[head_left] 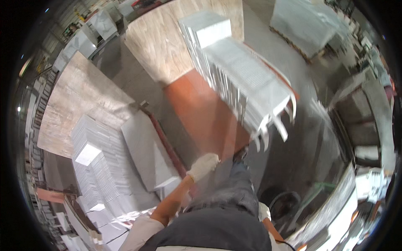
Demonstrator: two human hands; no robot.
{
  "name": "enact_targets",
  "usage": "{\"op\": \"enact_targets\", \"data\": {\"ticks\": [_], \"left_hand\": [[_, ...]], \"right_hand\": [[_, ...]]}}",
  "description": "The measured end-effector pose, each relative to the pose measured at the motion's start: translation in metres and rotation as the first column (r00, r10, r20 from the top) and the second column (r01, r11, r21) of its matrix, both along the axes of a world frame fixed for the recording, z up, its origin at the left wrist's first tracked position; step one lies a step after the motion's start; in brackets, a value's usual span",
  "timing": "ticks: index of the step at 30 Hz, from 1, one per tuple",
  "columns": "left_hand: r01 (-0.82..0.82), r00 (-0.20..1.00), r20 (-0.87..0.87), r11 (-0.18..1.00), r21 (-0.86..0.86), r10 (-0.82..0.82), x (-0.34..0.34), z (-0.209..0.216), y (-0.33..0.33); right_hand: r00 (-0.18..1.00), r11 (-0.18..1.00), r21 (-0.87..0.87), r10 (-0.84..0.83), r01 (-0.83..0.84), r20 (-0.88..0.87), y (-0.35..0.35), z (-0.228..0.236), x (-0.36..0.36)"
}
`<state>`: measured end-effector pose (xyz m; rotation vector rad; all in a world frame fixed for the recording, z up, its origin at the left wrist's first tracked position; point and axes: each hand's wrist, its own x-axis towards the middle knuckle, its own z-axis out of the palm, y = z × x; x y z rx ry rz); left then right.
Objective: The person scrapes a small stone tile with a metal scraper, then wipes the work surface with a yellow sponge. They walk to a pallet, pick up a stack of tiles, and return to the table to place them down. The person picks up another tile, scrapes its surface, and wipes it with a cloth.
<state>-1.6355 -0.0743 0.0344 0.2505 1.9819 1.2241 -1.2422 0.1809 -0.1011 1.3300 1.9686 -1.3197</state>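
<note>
My left hand (204, 166), in a white work glove, is in front of my body, close to the near end of an orange flat platform (205, 113). Its fingers are blurred and turned away, and no object shows in it. Low at my right side, my right hand (264, 212) wears a white glove too. My clothing and body hide most of it, including the fingers. Beyond the platform's right half stands a long stack of pale grey tiles (251, 75), with loose white strips (279, 127) hanging from its near end.
An upright plywood sheet (167, 39) backs the platform; another plywood sheet (79, 100) stands left. Near it are stacked pale slabs (106, 175) and a leaning grey panel (148, 150) beside a reddish rail (165, 142). A dark round object (287, 205) lies right of my legs.
</note>
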Motion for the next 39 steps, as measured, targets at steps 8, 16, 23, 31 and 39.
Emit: {"op": "enact_targets", "data": {"ticks": [8, 16, 23, 31, 39], "left_hand": [[0.092, 0.988, -0.09, 0.951, -0.295, -0.123, -0.114, 0.031, 0.116], [-0.476, 0.875, -0.029, 0.848, -0.233, 0.483, -0.148, 0.035, 0.084], [-0.526, 0.805, -0.471, 0.801, -0.287, 0.361, -0.287, 0.038, 0.11], [-0.431, 0.668, -0.744, 0.821, -0.375, 0.01, -0.625, 0.054, 0.2], [-0.568, 0.304, -0.935, 0.752, -0.333, -0.185, -0.792, 0.012, 0.234]], "right_hand": [[0.846, 0.998, 0.004, 0.055, -0.062, -0.531, 0.292, 0.131, -0.3], [0.697, 0.772, 0.443, 0.619, -0.456, -0.361, 0.401, 0.285, -0.579], [0.615, 0.829, 0.325, 0.557, -0.456, -0.558, 0.371, 0.284, -0.792], [0.765, 0.939, 0.197, 0.344, -0.282, -0.545, 0.315, 0.22, -1.022], [0.622, 0.997, 0.001, 0.047, -0.074, -0.781, 0.288, 0.13, -1.258]]}}
